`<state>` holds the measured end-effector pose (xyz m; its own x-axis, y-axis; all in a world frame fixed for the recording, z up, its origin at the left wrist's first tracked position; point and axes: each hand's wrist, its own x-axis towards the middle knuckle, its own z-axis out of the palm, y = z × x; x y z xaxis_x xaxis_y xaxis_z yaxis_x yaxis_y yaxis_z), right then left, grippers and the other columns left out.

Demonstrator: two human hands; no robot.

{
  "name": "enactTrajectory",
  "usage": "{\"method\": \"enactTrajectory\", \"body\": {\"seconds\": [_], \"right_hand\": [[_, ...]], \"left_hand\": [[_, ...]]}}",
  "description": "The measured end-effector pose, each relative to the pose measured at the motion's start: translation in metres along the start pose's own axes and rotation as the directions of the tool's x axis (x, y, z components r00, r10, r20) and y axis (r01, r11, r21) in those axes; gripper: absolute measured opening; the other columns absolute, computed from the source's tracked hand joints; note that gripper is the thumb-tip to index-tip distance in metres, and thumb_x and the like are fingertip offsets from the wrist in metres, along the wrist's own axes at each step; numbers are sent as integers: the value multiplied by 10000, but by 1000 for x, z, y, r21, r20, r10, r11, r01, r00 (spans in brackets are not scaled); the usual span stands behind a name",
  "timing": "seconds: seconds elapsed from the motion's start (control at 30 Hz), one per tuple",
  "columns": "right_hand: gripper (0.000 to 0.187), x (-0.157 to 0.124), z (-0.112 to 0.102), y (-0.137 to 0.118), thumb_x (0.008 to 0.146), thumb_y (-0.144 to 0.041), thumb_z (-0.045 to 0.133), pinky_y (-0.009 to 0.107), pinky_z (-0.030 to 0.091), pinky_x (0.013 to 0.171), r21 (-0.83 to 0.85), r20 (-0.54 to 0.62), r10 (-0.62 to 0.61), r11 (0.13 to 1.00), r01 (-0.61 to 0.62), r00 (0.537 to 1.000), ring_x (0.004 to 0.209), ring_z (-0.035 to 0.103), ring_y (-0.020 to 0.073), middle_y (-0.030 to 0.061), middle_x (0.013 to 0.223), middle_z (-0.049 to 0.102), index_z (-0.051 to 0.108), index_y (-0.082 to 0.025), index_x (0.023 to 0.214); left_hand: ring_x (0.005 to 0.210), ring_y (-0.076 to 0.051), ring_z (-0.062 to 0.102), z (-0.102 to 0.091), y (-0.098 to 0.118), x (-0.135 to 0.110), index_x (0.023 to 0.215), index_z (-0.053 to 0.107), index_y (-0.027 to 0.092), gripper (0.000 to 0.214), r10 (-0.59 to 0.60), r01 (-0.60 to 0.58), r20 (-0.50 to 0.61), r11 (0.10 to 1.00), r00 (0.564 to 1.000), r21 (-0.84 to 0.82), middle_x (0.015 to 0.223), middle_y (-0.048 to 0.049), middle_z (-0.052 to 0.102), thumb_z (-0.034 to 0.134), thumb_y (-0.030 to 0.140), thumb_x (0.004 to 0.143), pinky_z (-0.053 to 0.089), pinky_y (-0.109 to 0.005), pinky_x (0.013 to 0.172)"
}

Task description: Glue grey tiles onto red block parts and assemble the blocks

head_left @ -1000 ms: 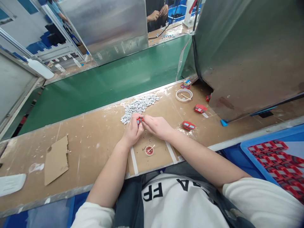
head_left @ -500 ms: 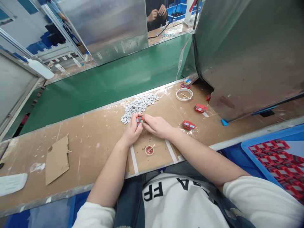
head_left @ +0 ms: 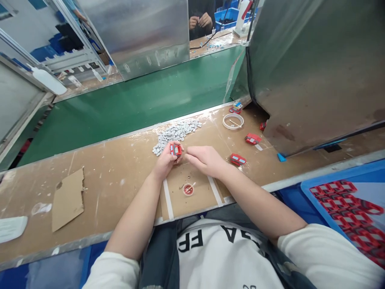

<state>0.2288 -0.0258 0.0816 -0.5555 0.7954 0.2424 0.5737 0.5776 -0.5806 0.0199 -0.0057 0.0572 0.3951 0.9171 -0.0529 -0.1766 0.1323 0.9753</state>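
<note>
My left hand (head_left: 165, 162) is closed around a small red toy car part (head_left: 175, 150) with grey and pale blue patches. Just to its right, my right hand (head_left: 205, 160) has its thumb and fingers pinched together, apart from the red part; whatever is between the fingertips is too small to make out. Behind my left hand spreads a heap of small grey-white square pieces (head_left: 176, 132). Nearer my body stands a little round cup (head_left: 188, 189) of red stuff with a small stick in it.
More red parts (head_left: 238, 159) lie to the right, near a white ring (head_left: 233, 121) like a tape roll. A blue tray (head_left: 309, 188) of red parts stands at far right. Cardboard (head_left: 68, 200) lies left. Behind the bench runs a green belt (head_left: 144, 98); a metal panel (head_left: 313, 76) blocks the right. A co-worker's hands (head_left: 200, 21) are opposite.
My right hand has drawn slightly right, away from the red part. My left hand has turned the part so that more of its face shows.
</note>
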Motion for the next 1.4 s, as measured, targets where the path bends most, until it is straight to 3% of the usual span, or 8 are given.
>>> {"method": "enactTrajectory", "body": {"seconds": [0.13, 0.23, 0.47, 0.67, 0.9, 1.2, 1.3, 1.4], "right_hand": [[459, -25, -10, -4, 1104, -454, 466, 314, 227, 653, -11, 292, -65, 997, 71, 954, 650, 486, 159, 30, 717, 640, 564, -193, 740], [461, -39, -5, -6, 1087, -479, 503, 317, 196, 633, -27, 396, -78, 995, 96, 915, 602, 440, 147, 25, 673, 628, 589, -188, 739], [415, -47, 12, -10, 1117, -380, 464, 331, 216, 632, -114, 316, -247, 949, 295, 916, 612, 499, 150, 45, 745, 693, 655, -188, 802], [383, -36, 15, -16, 1115, -358, 492, 352, 209, 640, -282, 306, -310, 874, 397, 900, 678, 540, 180, 65, 771, 706, 646, -188, 807], [422, -33, 8, -16, 1121, -392, 486, 317, 230, 637, -74, 398, -268, 944, 322, 877, 616, 465, 148, 34, 737, 658, 608, -193, 770], [472, -40, 29, 16, 1059, -449, 472, 288, 270, 604, 321, 23, -45, 946, 35, 999, 564, 342, 123, -50, 596, 348, 343, -232, 660], [502, -39, 26, 21, 1054, -511, 481, 294, 277, 603, 403, -169, 94, 915, -18, 981, 571, 323, 125, -45, 609, 334, 350, -236, 655], [537, -34, 23, 24, 1055, -597, 470, 303, 315, 628, 455, -345, 254, 887, -76, 903, 608, 345, 137, -31, 643, 359, 363, -238, 671]], "left_hand": [[683, -92, 574, 0, 0, 1, 1197, 502, 259, 572, -7, 7, -1, 998, 1000, -58, 1126, -18, 645, 824, 238, 725, 392, -239, 587], [845, -153, 705, 2, -3, 1, 1246, 530, 249, 547, -5, 4, 17, 999, 1000, 35, 1276, -77, 678, 859, 324, 816, 469, -251, 650], [864, -192, 683, 0, -7, 4, 1242, 673, 224, 649, 65, -65, 10, 955, 998, 289, 1014, -27, 712, 954, 491, 721, 565, -323, 782], [917, -209, 721, -4, -13, 6, 1281, 659, 202, 694, 61, -60, 7, 948, 998, 314, 1053, -51, 727, 959, 462, 711, 619, -344, 822], [950, -213, 730, -6, -17, 7, 1299, 641, 201, 648, 41, -42, 9, 961, 999, 272, 1194, -96, 722, 925, 322, 729, 618, -347, 820], [895, -216, 738, -6, -18, 7, 1248, 679, 214, 596, 30, -56, 73, 920, 997, 387, 1115, -64, 744, 916, 338, 716, 598, -365, 839], [843, -204, 729, -4, -17, 7, 1232, 690, 206, 582, 7, -45, 87, 899, 996, 435, 1036, -48, 747, 912, 349, 714, 588, -342, 789], [820, -203, 728, -3, -17, 7, 1220, 696, 205, 578, -4, -44, 102, 883, 995, 468, 976, -37, 747, 918, 378, 716, 590, -331, 762]]}}
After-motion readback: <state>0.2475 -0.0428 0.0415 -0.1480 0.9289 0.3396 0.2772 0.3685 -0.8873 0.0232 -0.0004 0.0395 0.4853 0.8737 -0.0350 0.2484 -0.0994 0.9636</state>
